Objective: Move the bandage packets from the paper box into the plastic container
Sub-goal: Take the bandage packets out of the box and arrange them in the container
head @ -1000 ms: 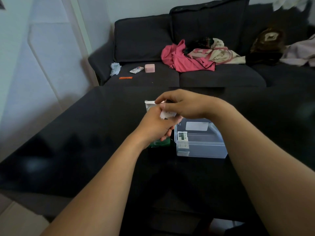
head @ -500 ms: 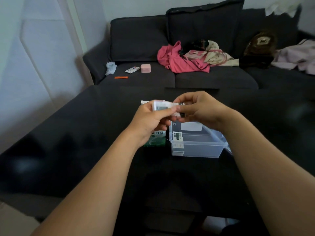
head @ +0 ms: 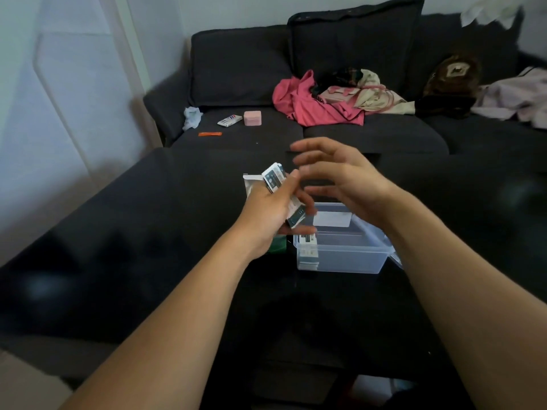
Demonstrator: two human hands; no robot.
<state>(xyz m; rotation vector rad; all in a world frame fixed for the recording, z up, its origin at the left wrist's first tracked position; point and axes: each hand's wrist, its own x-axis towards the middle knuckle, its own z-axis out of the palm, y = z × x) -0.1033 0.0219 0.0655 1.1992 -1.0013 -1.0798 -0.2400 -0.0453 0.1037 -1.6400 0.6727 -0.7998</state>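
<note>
On the glossy black table, reading from the left, the white and green paper box stands upright with its top flap raised, mostly hidden behind the left hand; whether any packets remain inside it cannot be determined from this view. The left hand grips a small fanned stack of white and dark green bandage packets, thumb pressed across their face and fingers curled beneath, holding them above the table just beside the left rim of the container and not yet over its opening. To the right, the clear rectangular plastic container sits open on the table, touching or nearly touching the box. At its near left corner at least 1 packet, possibly a short stack, appears to stand against the wall, though motion blur and the translucent plastic make the count unreliable. The right hand hovers above the container's far side with fingers spread wide and straight, holding nothing. Assessment: the transfer is under way but incomplete. Some packets appear deposited, 1 batch is in hand awaiting placement, and the box contents remain unverified. Outstanding work is to lower the held batch into the container and check the box for remaining packets.
</note>
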